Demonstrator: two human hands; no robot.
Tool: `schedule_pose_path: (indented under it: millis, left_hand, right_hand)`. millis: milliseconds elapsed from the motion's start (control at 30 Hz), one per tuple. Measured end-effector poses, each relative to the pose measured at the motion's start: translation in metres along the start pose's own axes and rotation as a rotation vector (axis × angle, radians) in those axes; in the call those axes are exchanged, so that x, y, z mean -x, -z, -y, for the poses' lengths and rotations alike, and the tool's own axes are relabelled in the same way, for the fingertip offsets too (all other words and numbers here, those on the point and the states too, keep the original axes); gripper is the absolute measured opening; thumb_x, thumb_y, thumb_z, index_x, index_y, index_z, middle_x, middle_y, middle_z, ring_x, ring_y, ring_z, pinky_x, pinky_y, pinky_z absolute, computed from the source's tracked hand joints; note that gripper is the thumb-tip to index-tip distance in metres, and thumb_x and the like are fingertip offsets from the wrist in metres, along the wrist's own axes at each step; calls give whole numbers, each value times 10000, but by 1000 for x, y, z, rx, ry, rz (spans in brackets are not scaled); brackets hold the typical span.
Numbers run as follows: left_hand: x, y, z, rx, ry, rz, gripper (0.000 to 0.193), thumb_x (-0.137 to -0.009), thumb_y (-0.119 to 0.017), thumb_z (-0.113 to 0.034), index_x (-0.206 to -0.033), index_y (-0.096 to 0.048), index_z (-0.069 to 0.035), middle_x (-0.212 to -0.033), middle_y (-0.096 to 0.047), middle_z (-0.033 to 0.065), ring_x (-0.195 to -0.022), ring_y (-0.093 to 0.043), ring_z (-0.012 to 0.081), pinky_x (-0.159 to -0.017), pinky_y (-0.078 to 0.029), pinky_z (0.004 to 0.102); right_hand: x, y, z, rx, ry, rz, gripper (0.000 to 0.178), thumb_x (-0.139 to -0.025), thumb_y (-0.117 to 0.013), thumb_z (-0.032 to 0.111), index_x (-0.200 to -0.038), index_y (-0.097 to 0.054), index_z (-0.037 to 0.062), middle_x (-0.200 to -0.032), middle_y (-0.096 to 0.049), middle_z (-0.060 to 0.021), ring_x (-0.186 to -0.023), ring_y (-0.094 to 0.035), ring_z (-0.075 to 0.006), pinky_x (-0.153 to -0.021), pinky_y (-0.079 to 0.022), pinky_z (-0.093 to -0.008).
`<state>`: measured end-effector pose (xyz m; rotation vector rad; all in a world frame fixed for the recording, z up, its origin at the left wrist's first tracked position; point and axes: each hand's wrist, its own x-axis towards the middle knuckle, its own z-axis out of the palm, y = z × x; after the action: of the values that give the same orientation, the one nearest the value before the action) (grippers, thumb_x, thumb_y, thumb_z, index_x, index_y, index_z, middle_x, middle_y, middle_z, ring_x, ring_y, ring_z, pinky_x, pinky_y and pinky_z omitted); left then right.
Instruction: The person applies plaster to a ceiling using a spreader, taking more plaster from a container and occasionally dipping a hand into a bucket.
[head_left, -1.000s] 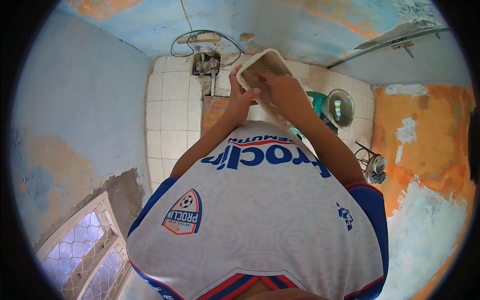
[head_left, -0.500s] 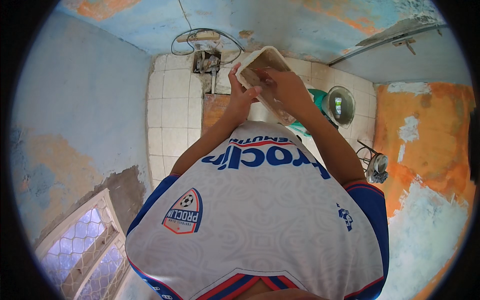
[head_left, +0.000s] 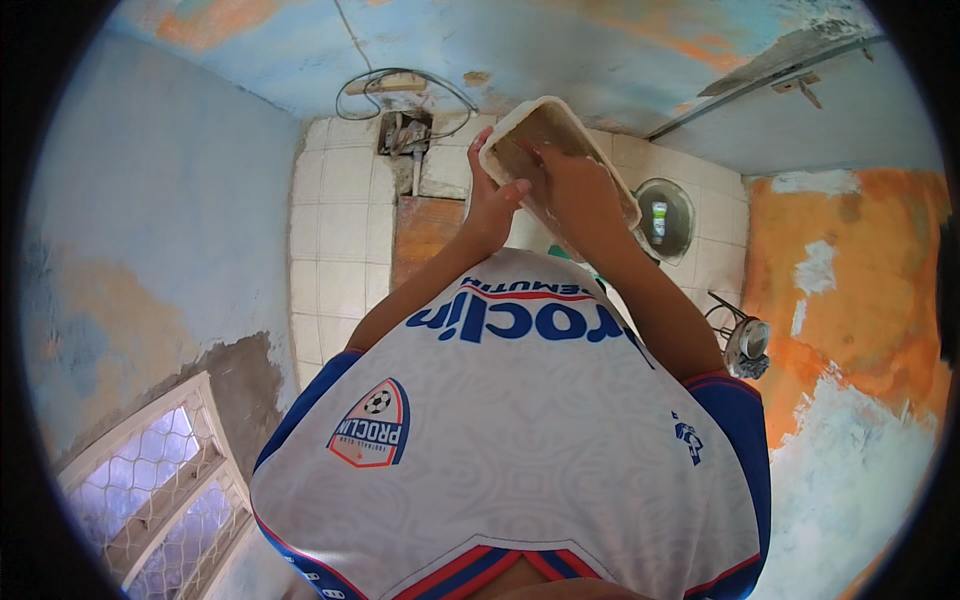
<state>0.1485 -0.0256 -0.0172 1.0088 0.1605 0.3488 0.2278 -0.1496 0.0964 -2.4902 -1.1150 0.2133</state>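
A cream rectangular plastic tub [head_left: 548, 106] is held up, tilted, in front of my chest. Its inside is smeared with a brownish-grey, wet-looking film. My left hand [head_left: 489, 210] is closed round the tub's left side, the thumb over the rim and the fingers outside. Down inside the tub is my right hand [head_left: 575, 190], its back toward me. Bent fingertips touch or nearly touch the inner surface; most of the fingers are hidden, so I cannot tell whether they hold anything.
A grey round bucket [head_left: 683, 222] with a small white-and-green packet [head_left: 659, 220] inside stands on the tiled floor [head_left: 325, 218]. A brown wooden board [head_left: 420, 235], an open pit with pipes [head_left: 404, 132] and a loop of black cable [head_left: 470, 103] lie leftward. A metal object [head_left: 748, 345] sits by the orange wall.
The tub has shifted and turned a little to the right, hiding most of the green thing behind it. My right hand has moved slightly right and down inside it; my left hand keeps its grip.
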Motion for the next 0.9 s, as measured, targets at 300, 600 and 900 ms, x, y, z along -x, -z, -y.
schedule_pose_path:
  millis: [300, 600, 900]
  left_hand:
    - [-15, -80, 25, 58, 218, -153, 873, -863, -671, -236, -1511, -86, -242, -1483, -319, 164, -1342, -410, 369, -975, -469, 656]
    - [-13, -134, 69, 151, 176, -179, 841, -870, -655, -225, -1489, -87, -242, -1485, -298, 161, -1342, -409, 378, -993, -441, 671]
    - [3, -168, 94, 180, 189, -217, 863, -842, -664, -210, -1497, -103, -242, -1478, -327, 153, -1337, -422, 356, -964, -496, 633]
  right_hand:
    - [40, 50, -78, 88, 16, 23, 357, -892, -652, 123, -1246, -677, 92, -876, -718, -196, -811, -716, -338, -722, -566, -430]
    - [60, 78, -135, -67, 60, 42, 288, -868, -678, 176, -1150, -710, 124, -832, -716, -174, -808, -713, -336, -758, -555, -453]
    - [65, 73, -170, -9, -54, -16, 295, -893, -638, 153, -1184, -679, 125, -884, -707, -195, -839, -694, -392, -736, -550, -486]
